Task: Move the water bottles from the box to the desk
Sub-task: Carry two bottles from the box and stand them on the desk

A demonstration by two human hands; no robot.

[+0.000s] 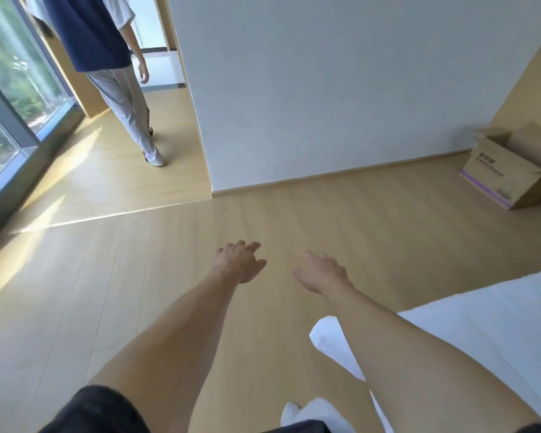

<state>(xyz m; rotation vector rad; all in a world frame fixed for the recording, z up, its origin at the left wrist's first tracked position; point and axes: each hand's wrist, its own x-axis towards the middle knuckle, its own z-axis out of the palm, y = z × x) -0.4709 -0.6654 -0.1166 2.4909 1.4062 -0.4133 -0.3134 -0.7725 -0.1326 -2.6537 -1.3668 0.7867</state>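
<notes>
Presently, from the head view, both of your arms are stretched forward over the wooden floor (200, 220). Your left hand (241, 262) holds nothing, its fingers loosely spread. Your right hand (320, 271) is likewise empty, fingers relaxed and slightly parted. The two hands sit near each other, neither touching anything.

The box (509, 170) stands on the floor at the far right, against the wall (325, 82), its flaps up. It lies well apart from both hands, ahead and to the right. Your right hand is the nearer one. The box's long side appears to run away from you along the right-hand wall. Its interior is hidden from this angle, so no bottles can be confirmed.

No desk is in view. A white bed (481, 332) occupies the lower right, between you and the box. Another person (107, 57) is at the upper left, well clear.

Judgement: you must turn and advance rightward before any reach is possible.
</notes>
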